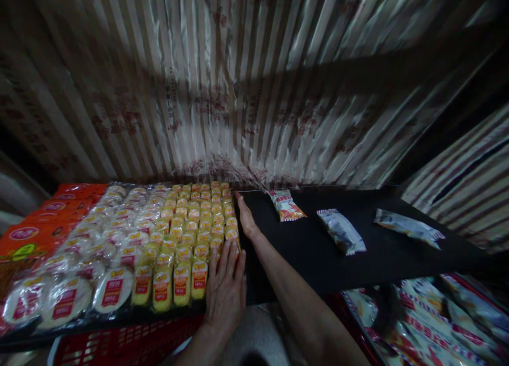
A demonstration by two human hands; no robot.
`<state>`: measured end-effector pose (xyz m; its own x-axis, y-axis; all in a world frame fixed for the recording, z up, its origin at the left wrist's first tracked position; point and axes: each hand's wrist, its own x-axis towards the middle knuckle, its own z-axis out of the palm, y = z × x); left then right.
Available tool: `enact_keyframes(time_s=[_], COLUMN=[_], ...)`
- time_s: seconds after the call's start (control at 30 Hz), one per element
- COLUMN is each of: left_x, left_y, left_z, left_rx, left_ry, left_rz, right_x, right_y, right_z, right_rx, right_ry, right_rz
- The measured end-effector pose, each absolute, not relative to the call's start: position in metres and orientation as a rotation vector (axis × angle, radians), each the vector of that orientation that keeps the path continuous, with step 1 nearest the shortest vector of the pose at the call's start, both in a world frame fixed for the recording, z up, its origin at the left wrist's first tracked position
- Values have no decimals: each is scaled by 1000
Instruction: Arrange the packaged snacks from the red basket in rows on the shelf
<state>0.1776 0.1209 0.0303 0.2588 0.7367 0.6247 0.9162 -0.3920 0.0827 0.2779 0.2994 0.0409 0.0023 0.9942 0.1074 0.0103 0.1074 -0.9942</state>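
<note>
Rows of small yellow wrapped cakes [182, 284] with red and orange labels stand packed close together on a black shelf [278, 265]. My left hand [226, 281] lies flat on the front right corner of these rows, its fingers stretched out. My right hand [246, 217] is held on edge along the right side of the rows, further back, fingers straight and partly hidden by their own angle. Neither hand grips anything. Left of the yellow cakes stand rows of round white wrapped cakes [114, 289] with red labels.
Orange packets [43, 220] lie at the far left. Three snack bags lie on the right half of the shelf: one red and white [286, 204], two pale [342, 231]. Below are a red basket [131, 345] and a crate of bagged snacks [429, 318]. Striped sheeting [222, 90] hangs behind.
</note>
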Motion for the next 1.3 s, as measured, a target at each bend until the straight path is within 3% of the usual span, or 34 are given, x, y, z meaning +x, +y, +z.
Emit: enact_keyframes(time_s=[0.3,1.3], left_x=[174,148], left_y=[112,94], left_z=[35,36], left_rx=[-2286,-2406], left_ry=[-1586,-1610], left_rz=[-834,-692], right_x=[283,251], right_y=[232,153], right_z=[31,37], right_rx=[-1222,-1302], right_ry=[-1287,-1339], right_rz=[1039,912])
